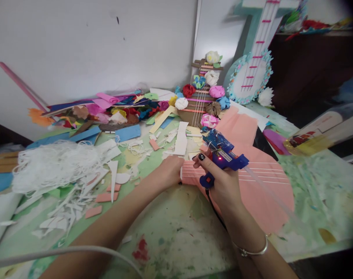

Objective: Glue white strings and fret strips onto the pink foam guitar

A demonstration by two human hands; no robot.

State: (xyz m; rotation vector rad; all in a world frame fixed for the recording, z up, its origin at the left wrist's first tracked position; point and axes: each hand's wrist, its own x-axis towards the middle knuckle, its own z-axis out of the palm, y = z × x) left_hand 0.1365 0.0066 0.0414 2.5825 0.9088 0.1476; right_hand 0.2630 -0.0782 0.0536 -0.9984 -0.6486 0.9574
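Observation:
My right hand [223, 182] is wrapped round a blue hot glue gun [220, 153], whose red light is lit. A long clear glue stick [269, 199] sticks out of its back, and a black cord hangs below. Under it lies a pink paper guitar [263, 193] with white strings along its neck and body. My left hand [173, 170] is closed at the left end of the guitar's neck; its fingertips are hidden. Just beyond that hand lies a white cut paper piece [181, 138].
White string [60, 166] is heaped at left among paper scraps. Colored paper [112, 108] lies along the wall. A brown flowered guitar [199, 102] and a teal one [249, 77] stand behind. A clear bottle [319, 130] is at right; a white cable [77, 250] crosses the front.

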